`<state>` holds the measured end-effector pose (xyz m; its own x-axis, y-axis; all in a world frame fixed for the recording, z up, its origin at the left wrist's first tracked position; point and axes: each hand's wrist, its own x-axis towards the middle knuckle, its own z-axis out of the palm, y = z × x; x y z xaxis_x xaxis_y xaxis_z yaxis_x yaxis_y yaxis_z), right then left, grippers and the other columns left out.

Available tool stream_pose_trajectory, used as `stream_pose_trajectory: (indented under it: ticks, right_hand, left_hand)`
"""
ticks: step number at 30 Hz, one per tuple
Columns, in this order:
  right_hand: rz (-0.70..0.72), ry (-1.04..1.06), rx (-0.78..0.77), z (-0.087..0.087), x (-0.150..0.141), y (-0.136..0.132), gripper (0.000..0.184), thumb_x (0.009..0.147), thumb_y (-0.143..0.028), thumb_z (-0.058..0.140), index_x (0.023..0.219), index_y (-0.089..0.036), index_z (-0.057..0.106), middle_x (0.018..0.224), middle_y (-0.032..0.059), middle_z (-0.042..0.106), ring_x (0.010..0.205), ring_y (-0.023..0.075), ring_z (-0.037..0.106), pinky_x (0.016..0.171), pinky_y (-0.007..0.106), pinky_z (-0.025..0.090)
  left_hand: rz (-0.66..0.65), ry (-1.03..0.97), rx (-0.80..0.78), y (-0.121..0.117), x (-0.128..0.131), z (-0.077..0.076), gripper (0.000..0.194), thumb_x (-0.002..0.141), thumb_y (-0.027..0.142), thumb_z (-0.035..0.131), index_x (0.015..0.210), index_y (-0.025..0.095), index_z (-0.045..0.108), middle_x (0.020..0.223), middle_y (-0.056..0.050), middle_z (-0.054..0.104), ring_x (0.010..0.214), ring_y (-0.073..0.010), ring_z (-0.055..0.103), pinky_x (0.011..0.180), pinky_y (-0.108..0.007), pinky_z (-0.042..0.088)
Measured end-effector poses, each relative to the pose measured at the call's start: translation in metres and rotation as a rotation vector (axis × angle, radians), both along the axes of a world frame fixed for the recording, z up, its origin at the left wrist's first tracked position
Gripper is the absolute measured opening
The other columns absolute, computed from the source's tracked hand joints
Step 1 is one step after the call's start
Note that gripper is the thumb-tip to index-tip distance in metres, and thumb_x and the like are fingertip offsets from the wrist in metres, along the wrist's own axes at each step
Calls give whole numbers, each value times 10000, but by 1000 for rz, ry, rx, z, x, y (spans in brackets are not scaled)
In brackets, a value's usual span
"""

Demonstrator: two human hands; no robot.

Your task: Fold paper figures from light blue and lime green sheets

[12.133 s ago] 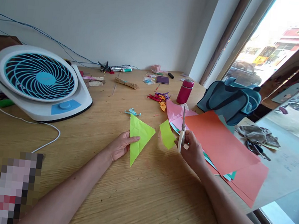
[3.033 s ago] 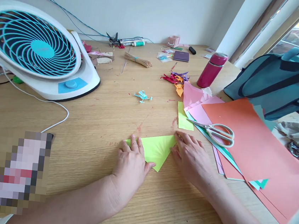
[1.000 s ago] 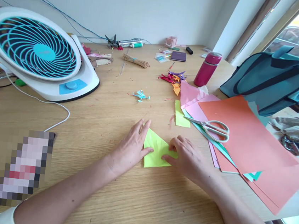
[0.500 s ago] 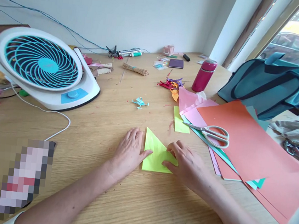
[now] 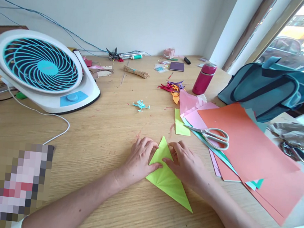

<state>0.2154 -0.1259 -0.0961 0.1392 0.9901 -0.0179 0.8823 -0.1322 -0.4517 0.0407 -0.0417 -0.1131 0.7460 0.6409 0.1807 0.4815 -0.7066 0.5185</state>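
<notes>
A yellow-green sheet of paper (image 5: 166,180), folded into a triangle with creases fanning from its lower edge, lies on the table in front of me. My left hand (image 5: 142,158) grips its left edge, thumb on top and fingers curled at the side. My right hand (image 5: 186,163) pinches the upper right edge, its thumb also resting on the paper. One point of the triangle rises between my hands and another reaches down to the right. Beyond them is a small light-blue folded paper figure (image 5: 141,106).
To the right, scissors (image 5: 217,138) lie on a stack of coloured paper (image 5: 256,157). A yellow-green strip (image 5: 181,123) is beside it. Behind stand a magenta bottle (image 5: 204,79) and a teal bag (image 5: 260,85). A fan (image 5: 48,67) stands left, its white cord (image 5: 64,121) running forward.
The yellow-green paper has been turned, so one corner now points down to the right. My left hand has moved right, closer to my right hand, and its fingers now curl at the paper's edge.
</notes>
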Motion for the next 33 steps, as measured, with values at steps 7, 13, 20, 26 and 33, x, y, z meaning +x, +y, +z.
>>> stream_pose_trajectory:
  ticks: [7, 13, 20, 26, 33]
  right_hand:
    - [-55, 175, 13, -5, 11, 10, 172, 854, -343, 616, 913, -193, 557, 825, 5, 567, 661, 141, 524, 587, 259, 345]
    - [-5, 518, 79, -9, 18, 15, 209, 822, -314, 609, 691, -197, 496, 630, -44, 479, 580, 110, 422, 532, 239, 299]
    - [65, 1210, 34, -4, 14, 18, 388, 706, -508, 781, 765, -181, 581, 705, -20, 573, 590, 102, 504, 523, 220, 411]
    - [160, 1253, 157, 7, 12, 13, 318, 752, -451, 787, 791, -192, 606, 731, -18, 569, 629, 103, 509, 584, 232, 459]
    - [340, 1169, 300, 22, 13, 3, 246, 859, -437, 694, 838, -207, 609, 962, 61, 634, 890, 172, 586, 785, 308, 491]
  left_hand:
    - [-239, -86, -142, 0, -2, 2, 441, 802, 133, 712, 1159, 232, 472, 1146, -46, 580, 1102, -210, 548, 971, -375, 464]
    - [-141, -230, -214, -1, -1, 2, 536, 764, 161, 742, 1212, 235, 456, 1196, -73, 552, 1106, -212, 559, 964, -374, 485]
    - [-100, -123, -385, 7, -4, 16, 213, 909, 333, 558, 798, 161, 618, 700, 25, 575, 671, -126, 543, 613, -233, 426]
    - [-70, -132, -98, -2, -8, 48, 193, 895, 223, 576, 710, 175, 550, 686, 34, 552, 644, -113, 519, 598, -228, 372]
    - [-108, -124, 433, -29, -19, 79, 136, 881, 78, 542, 877, 195, 611, 783, -7, 624, 751, -170, 562, 719, -313, 406]
